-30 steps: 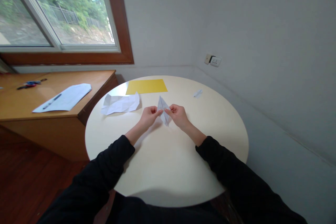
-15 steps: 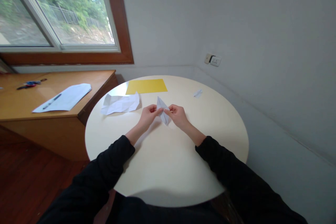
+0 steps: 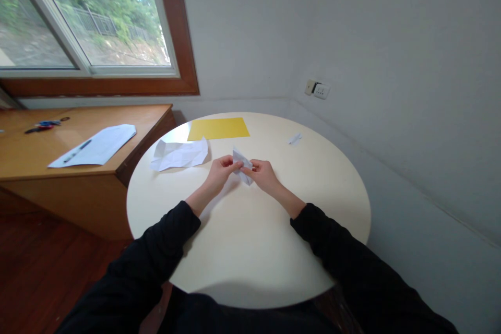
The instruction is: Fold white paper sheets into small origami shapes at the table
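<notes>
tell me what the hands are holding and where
A folded white paper: the left hand pinches its left edge, the right hand its right edge.

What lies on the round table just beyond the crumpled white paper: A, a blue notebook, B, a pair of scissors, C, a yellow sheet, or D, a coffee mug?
C: a flat yellow sheet lies at the far edge of the round table, just past the crumpled white paper, while the left hand and right hand pinch a small folded white paper nearer the person.
</notes>
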Demonstrator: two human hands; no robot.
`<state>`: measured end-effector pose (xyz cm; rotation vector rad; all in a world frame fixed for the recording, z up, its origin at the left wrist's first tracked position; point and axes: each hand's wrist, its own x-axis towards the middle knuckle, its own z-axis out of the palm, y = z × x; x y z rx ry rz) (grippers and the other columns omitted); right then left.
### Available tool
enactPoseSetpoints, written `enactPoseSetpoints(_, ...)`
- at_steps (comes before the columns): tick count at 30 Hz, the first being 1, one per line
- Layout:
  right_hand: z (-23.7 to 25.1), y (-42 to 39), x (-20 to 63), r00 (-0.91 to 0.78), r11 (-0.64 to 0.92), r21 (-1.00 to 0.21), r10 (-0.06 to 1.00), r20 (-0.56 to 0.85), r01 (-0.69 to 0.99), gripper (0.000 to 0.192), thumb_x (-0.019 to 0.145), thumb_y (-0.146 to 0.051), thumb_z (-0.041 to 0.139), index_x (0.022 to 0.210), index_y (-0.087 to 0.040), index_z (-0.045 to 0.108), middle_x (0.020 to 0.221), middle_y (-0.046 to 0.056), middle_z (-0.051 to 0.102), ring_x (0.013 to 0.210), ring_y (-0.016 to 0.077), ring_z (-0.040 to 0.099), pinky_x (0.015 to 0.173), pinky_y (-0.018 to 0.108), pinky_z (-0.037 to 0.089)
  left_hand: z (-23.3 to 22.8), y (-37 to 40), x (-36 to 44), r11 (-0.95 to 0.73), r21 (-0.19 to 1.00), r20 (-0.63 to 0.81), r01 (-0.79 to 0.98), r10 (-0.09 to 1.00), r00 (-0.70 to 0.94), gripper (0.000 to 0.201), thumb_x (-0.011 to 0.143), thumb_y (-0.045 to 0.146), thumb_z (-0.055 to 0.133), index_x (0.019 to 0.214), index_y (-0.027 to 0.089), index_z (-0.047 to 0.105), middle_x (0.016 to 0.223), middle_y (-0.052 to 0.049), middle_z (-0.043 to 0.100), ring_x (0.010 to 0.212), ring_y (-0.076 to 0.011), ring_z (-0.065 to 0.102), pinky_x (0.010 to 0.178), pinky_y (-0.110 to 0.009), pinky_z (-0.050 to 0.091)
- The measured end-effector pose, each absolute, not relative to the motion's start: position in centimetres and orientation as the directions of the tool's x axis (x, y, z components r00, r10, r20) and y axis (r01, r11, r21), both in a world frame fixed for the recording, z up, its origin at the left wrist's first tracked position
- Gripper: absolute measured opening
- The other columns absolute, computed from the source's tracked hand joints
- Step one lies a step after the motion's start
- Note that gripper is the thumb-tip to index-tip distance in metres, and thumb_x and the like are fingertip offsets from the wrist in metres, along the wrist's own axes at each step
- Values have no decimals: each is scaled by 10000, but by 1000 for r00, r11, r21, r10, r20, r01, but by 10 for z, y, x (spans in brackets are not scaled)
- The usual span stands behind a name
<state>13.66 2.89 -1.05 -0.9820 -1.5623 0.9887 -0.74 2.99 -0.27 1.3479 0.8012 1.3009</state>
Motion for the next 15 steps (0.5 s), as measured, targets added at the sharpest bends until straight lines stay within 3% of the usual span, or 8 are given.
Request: enactPoseSetpoints(15,-9,27,137,-151,335,-915,940,307,226,310,626,-434,619,539,-164,494,516,-37,456,501,91,400,467,225,297,-1,36,-10,-278,925,312,-259,944,103,203,610,313,724,630,136,628,605,5,591,574,-90,496,575,-226,376)
